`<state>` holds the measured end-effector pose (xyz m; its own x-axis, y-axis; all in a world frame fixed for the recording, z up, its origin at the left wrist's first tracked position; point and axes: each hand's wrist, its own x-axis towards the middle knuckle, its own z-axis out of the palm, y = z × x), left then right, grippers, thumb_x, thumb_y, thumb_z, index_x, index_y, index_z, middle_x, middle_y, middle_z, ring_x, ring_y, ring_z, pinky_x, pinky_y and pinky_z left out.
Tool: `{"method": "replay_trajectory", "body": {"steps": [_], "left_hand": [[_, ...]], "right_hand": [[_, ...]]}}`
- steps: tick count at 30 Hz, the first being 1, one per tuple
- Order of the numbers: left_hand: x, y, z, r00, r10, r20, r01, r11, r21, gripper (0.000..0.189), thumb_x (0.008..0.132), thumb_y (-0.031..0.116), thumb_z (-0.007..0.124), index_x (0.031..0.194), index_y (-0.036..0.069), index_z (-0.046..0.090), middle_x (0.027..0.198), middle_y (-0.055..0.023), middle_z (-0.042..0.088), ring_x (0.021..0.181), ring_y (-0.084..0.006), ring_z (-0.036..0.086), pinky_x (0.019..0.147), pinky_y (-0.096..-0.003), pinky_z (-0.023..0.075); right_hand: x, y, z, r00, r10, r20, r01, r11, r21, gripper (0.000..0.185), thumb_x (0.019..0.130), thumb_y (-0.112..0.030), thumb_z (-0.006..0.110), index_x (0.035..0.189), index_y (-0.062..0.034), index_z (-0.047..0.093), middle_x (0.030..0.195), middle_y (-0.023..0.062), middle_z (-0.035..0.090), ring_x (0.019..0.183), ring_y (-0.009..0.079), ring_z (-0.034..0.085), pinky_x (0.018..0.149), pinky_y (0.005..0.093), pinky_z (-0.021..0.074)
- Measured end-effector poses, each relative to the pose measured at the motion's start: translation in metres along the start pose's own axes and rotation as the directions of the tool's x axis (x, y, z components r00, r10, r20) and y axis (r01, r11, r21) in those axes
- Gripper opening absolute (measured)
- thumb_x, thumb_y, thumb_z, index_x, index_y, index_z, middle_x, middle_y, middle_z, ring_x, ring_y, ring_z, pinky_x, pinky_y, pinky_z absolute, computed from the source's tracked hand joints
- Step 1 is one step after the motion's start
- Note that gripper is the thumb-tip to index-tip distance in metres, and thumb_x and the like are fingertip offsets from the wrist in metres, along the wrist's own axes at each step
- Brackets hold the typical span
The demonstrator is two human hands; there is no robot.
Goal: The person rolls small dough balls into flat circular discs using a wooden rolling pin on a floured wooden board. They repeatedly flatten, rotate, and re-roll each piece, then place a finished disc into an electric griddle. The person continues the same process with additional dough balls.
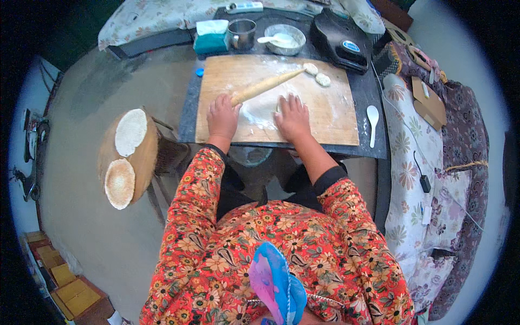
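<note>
A wooden board (333,122) dusted with flour lies before me. My left hand (223,115) rests at the near end of a tapered wooden rolling pin (264,87), which slants away to the right; whether the fingers grip it I cannot tell. My right hand (293,118) lies palm down, fingers slightly spread, on the right edge of a pale, floury flatbread or dough round (260,109). Two small dough balls (323,79) sit near the pin's far tip. On a round wooden stool (152,162) at the left are a pale flatbread (131,132) and a browned one (120,183).
Behind the board stand a teal packet (211,40), a metal mug (242,34), a metal bowl (298,44) with a white spoon, and a black electric appliance (343,40). A white spoon (372,126) lies right of the board. A cable crosses the floral-covered surface (400,162).
</note>
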<state>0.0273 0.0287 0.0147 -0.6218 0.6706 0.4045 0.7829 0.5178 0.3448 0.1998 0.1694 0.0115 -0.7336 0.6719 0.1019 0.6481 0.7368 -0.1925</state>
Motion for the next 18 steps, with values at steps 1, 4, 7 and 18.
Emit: {"method": "replay_trajectory", "body": {"steps": [1, 4, 7, 18], "left_hand": [[-0.001, -0.005, -0.003, 1.000, -0.018, 0.014, 0.018, 1.000, 0.017, 0.041, 0.084, 0.031, 0.068, 0.114, 0.005, 0.057, 0.120, -0.0114, 0.057, 0.109, -0.0327, 0.053, 0.092, -0.0438, 0.0436], [-0.003, -0.018, -0.004, 0.995, -0.102, 0.014, 0.102, 0.994, 0.043, 0.038, 0.085, 0.031, 0.067, 0.112, 0.005, 0.058, 0.118, -0.0118, 0.057, 0.109, -0.0329, 0.054, 0.092, -0.0439, 0.0437], [-0.005, -0.024, 0.002, 0.993, -0.114, -0.032, 0.115, 0.993, 0.031, 0.037, 0.086, 0.032, 0.066, 0.110, 0.005, 0.058, 0.116, -0.0124, 0.057, 0.109, -0.0334, 0.053, 0.092, -0.0445, 0.0437], [-0.008, -0.025, 0.004, 0.996, -0.086, 0.039, 0.084, 0.995, 0.061, 0.035, 0.089, 0.032, 0.062, 0.109, 0.004, 0.056, 0.117, -0.0163, 0.055, 0.110, -0.0366, 0.052, 0.094, -0.0477, 0.0403]], "right_hand": [[-0.002, -0.003, -0.001, 1.000, -0.009, -0.013, 0.009, 1.000, 0.008, 0.060, 0.092, -0.038, 0.050, 0.146, -0.0149, 0.037, 0.154, 0.0174, 0.029, 0.142, 0.0339, 0.027, 0.114, 0.0506, 0.0216], [-0.011, 0.012, -0.006, 0.999, 0.011, 0.044, -0.009, 0.999, -0.038, 0.057, 0.094, -0.039, 0.048, 0.147, -0.0178, 0.036, 0.154, 0.0144, 0.030, 0.141, 0.0346, 0.028, 0.114, 0.0501, 0.0220], [-0.022, 0.044, -0.013, 0.996, 0.091, 0.000, -0.091, 0.993, -0.073, 0.057, 0.094, -0.040, 0.049, 0.145, -0.0183, 0.038, 0.153, 0.0142, 0.032, 0.140, 0.0350, 0.030, 0.114, 0.0501, 0.0223], [-0.044, 0.085, -0.018, 0.943, 0.262, -0.205, -0.258, 0.965, 0.046, 0.054, 0.088, -0.037, 0.058, 0.138, -0.0169, 0.048, 0.147, 0.0143, 0.040, 0.136, 0.0337, 0.034, 0.114, 0.0498, 0.0226]]}}
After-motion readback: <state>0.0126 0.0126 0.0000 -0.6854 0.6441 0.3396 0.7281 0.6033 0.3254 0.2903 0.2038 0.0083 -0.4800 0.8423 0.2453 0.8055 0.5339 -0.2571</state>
